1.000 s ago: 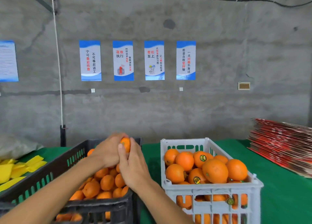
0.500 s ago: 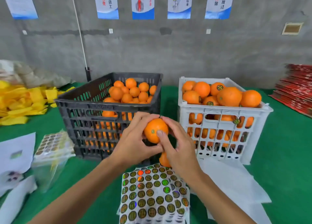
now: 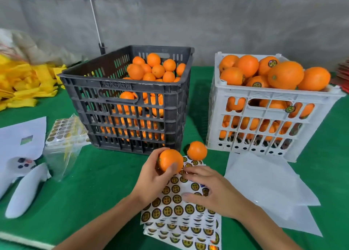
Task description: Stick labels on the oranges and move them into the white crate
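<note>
While you read this, hands are mid-cycle, label not yet picked:

Left hand: your left hand (image 3: 151, 176) is closed around one unlabelled orange (image 3: 170, 162), thumb across its near face, held just above the far edge of the sticker sheets.

Right hand: your right hand (image 3: 213, 191) is loosely spread and holds nothing that I can see; fingertips (image 3: 186, 176) rest on or just over the top sticker sheet (image 3: 175, 210). Contact vs hover: can't tell.

Key relation: label rows lie directly under and just left of the right fingertips; the held orange is just up-left of them, nearly touching. Right hand is nearer the labels, left hand presents the fruit. Short peel-and-press, I'd judge.

Orange axis: round, no usable long axis; stem end not visible.

Second orange: one loose orange (image 3: 197, 150) sits at the far end of the sheets, between the two crates, no label visible.

Destination: white crate (image 3: 264, 117) is to the right and beyond the hands, heaped to the rim. Placement spot looks tight; roll-off is a risk.

Source: black crate (image 3: 132, 106), left of the white one, partly full.

Counts: crates 2; oranges outside crates 2; hands 2; sticker sheets a fanned stack, number unclear; labels seen on white-crate fruit 3 on top and 1 through the side; crate fruit too many to count.
</note>
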Demonstrator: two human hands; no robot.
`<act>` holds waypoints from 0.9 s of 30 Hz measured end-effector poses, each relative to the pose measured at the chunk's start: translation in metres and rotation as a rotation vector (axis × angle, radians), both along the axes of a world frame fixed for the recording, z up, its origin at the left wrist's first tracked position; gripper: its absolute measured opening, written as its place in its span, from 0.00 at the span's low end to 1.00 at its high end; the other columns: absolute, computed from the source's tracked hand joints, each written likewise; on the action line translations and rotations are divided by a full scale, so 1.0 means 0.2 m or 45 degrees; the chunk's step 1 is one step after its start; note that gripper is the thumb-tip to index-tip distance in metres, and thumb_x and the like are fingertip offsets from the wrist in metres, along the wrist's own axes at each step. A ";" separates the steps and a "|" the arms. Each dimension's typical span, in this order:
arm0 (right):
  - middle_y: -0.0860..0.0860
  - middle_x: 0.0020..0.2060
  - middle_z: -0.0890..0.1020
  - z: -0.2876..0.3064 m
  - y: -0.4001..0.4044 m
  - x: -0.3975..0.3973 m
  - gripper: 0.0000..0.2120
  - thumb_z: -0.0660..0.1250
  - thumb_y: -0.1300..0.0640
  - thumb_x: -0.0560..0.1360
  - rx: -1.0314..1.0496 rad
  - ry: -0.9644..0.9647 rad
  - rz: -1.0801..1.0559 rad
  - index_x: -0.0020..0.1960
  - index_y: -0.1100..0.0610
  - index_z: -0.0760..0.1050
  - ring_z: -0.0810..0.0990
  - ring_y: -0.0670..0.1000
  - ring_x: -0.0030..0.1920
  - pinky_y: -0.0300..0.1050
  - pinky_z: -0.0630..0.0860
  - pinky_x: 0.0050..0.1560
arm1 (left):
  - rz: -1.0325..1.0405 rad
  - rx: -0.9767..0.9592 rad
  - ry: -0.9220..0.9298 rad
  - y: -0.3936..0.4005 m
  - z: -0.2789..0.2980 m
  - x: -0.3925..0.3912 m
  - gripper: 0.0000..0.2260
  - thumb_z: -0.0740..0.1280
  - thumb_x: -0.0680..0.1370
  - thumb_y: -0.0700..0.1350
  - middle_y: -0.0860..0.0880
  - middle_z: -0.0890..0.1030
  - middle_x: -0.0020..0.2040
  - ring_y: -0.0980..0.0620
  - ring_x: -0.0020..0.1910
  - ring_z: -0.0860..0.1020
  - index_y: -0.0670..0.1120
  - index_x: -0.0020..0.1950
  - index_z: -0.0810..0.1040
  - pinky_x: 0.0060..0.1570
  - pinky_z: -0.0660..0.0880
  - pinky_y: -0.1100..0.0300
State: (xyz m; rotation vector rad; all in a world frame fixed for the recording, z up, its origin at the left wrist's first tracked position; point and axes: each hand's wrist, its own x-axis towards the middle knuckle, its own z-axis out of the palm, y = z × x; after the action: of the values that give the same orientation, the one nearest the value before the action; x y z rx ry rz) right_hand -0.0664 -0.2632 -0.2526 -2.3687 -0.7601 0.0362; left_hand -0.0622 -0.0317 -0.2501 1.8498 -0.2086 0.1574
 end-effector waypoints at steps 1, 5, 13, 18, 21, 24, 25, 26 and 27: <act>0.31 0.72 0.69 0.01 0.02 0.00 0.31 0.66 0.30 0.75 -0.017 -0.037 -0.003 0.73 0.44 0.74 0.62 0.35 0.73 0.40 0.61 0.75 | 0.001 -0.009 0.006 0.00 0.00 0.00 0.26 0.69 0.73 0.66 0.59 0.80 0.61 0.58 0.59 0.80 0.59 0.69 0.73 0.56 0.79 0.61; 0.35 0.65 0.75 0.03 0.06 0.03 0.26 0.67 0.35 0.77 -0.043 -0.118 -0.020 0.69 0.47 0.79 0.68 0.37 0.67 0.41 0.67 0.70 | 0.001 -0.042 0.034 0.01 0.00 0.01 0.24 0.68 0.73 0.66 0.63 0.80 0.58 0.57 0.57 0.81 0.62 0.67 0.73 0.52 0.79 0.63; 0.41 0.52 0.78 0.03 0.08 0.04 0.19 0.70 0.43 0.77 0.044 -0.109 -0.008 0.62 0.53 0.84 0.72 0.42 0.58 0.42 0.71 0.62 | -0.013 -0.084 0.052 0.01 0.00 0.00 0.22 0.68 0.73 0.64 0.62 0.80 0.58 0.58 0.56 0.81 0.62 0.66 0.74 0.50 0.79 0.64; 0.41 0.51 0.79 0.03 0.10 0.04 0.16 0.70 0.44 0.78 0.097 -0.103 -0.042 0.60 0.52 0.85 0.74 0.42 0.58 0.40 0.71 0.62 | -0.029 -0.085 0.070 0.01 0.01 -0.01 0.23 0.69 0.73 0.64 0.63 0.79 0.57 0.59 0.56 0.81 0.61 0.66 0.74 0.50 0.80 0.63; 0.43 0.51 0.79 0.03 0.10 0.03 0.14 0.70 0.48 0.79 0.084 -0.142 -0.033 0.60 0.53 0.85 0.74 0.44 0.57 0.42 0.72 0.63 | -0.023 -0.092 0.067 0.01 0.01 -0.01 0.22 0.69 0.73 0.63 0.63 0.79 0.57 0.58 0.55 0.81 0.59 0.66 0.74 0.50 0.80 0.60; 0.45 0.53 0.79 0.04 0.11 0.02 0.14 0.69 0.50 0.81 0.011 -0.199 -0.025 0.62 0.55 0.84 0.74 0.45 0.58 0.42 0.72 0.63 | -0.019 -0.094 0.077 0.01 0.01 -0.02 0.20 0.68 0.73 0.63 0.63 0.79 0.56 0.57 0.54 0.81 0.61 0.65 0.75 0.49 0.81 0.57; 0.46 0.54 0.79 0.04 0.11 0.01 0.14 0.68 0.50 0.81 0.001 -0.206 -0.031 0.63 0.56 0.83 0.74 0.45 0.58 0.42 0.72 0.63 | -0.018 -0.090 0.080 0.01 0.01 -0.02 0.20 0.68 0.74 0.63 0.63 0.79 0.56 0.56 0.54 0.81 0.62 0.64 0.75 0.49 0.81 0.56; 0.46 0.55 0.79 0.04 0.11 0.01 0.15 0.68 0.50 0.81 0.000 -0.205 -0.040 0.63 0.56 0.83 0.74 0.45 0.59 0.43 0.72 0.64 | -0.019 -0.083 0.083 0.01 0.02 -0.02 0.20 0.68 0.74 0.63 0.64 0.79 0.56 0.56 0.54 0.81 0.62 0.64 0.74 0.49 0.81 0.56; 0.46 0.56 0.79 0.04 0.11 0.01 0.17 0.68 0.49 0.81 -0.003 -0.196 -0.052 0.64 0.57 0.82 0.73 0.45 0.60 0.43 0.71 0.65 | -0.024 -0.075 0.086 0.01 0.02 -0.02 0.19 0.67 0.74 0.63 0.64 0.79 0.56 0.56 0.53 0.81 0.62 0.64 0.74 0.48 0.80 0.56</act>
State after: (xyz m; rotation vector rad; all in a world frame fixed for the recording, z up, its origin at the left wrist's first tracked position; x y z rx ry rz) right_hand -0.0649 -0.2419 -0.2436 -2.4091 -0.7837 -0.1641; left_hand -0.0659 -0.0291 -0.2467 1.7908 -0.1725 0.0873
